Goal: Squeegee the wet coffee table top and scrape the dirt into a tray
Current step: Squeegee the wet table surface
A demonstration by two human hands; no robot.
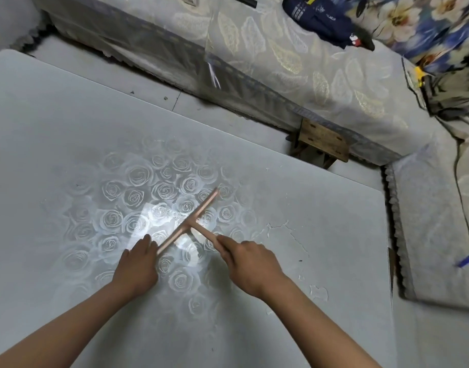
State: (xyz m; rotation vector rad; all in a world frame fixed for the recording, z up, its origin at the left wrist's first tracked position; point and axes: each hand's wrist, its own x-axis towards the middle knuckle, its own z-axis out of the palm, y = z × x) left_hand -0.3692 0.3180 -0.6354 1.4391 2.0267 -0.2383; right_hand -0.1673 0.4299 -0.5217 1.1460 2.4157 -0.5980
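A pink T-shaped squeegee [190,219] lies with its blade on the glossy grey coffee table top [55,134], over a rose pattern near the middle. My right hand [248,262] grips the squeegee's handle. My left hand [137,264] rests by the near end of the blade, fingertips touching it. Streaks and small puddles of water [318,292] sit on the table to the right of my hands. No tray is in view.
A sofa [281,62] with a leaf-patterned cover runs along the table's far side and wraps round the right. A small wooden stool [322,140] stands between sofa and table. A dark blue bag [321,17] and a floral cushion [424,19] lie on the sofa.
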